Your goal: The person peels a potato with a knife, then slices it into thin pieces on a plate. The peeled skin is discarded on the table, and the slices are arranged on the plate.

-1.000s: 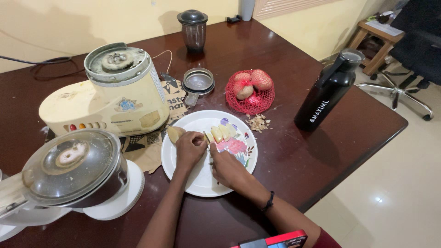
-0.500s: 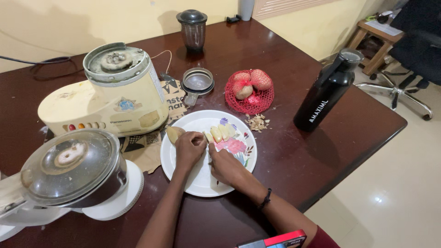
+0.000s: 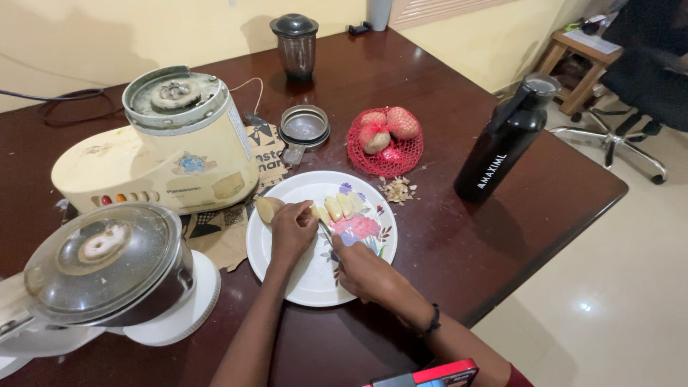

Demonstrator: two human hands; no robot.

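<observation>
The right hand [image 3: 362,269] has drawn back toward the near side of the white round plate with a flower print [image 3: 315,287], and the small knife [image 3: 326,233] it holds now points its blade up toward the cut pieces; a second ago that hand sat closer in against the left one. Its grip is clenched on the knife handle. The left hand [image 3: 292,228] stays over the plate's far left part, its grip pinned on the uncut, brown-skinned potato piece [image 3: 269,209] that pokes out past its fingers at the plate's rim. Judging by this, one cut looks finished and the blade is being reset for another. A row of pale yellow potato slices [image 3: 337,208] lies just right of the left hand, on the plate.

Around them on the dark wooden counter [image 3: 444,244]: a red net bag of potatoes [image 3: 385,143] beyond the plate, a small heap of peelings [image 3: 396,190] beside it, a tall black bottle [image 3: 505,140] to the right, a cream mixer base [image 3: 158,158] and a lidded steel jar [image 3: 107,261] to the left. Nothing blocks the hands; the mixer base sits near the plate's left rim.
</observation>
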